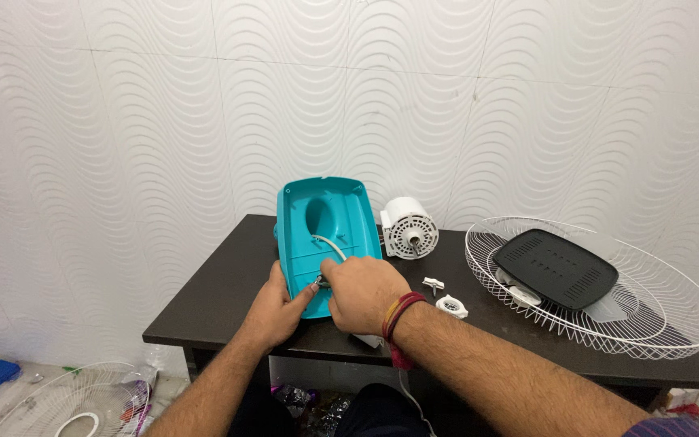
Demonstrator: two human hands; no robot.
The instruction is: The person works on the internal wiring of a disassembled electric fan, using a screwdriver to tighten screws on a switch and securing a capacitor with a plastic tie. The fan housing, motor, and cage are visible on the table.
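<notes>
Teal plastic fan base shell [327, 235] lies hollow side up on the dark brown bench [220, 299], front edge near the bench's near side. Left hand [278, 311] grips the shell's near-left corner, thumb pressed on the rim, fingers curled under. Right hand [363, 293] sits over the shell's near edge, fingers closed narrow on a small dark metal part [319, 282] at the end of the white power cord [330, 245] that runs inside the shell; can't tell exactly what the part is.

Handling, my read: shell is light, stiff moulded plastic, smooth so a bit slippery; the rim is the best hold. Cord is soft and flexes, so pinch it close to the end.

Beyond the fingers: white round motor housing [408, 227]. Right of the fingers: small white plastic knob [433, 284], white plastic ring nut [451, 306], then a white wire fan guard [608, 324] carrying a black vented plastic plate [554, 269].
</notes>
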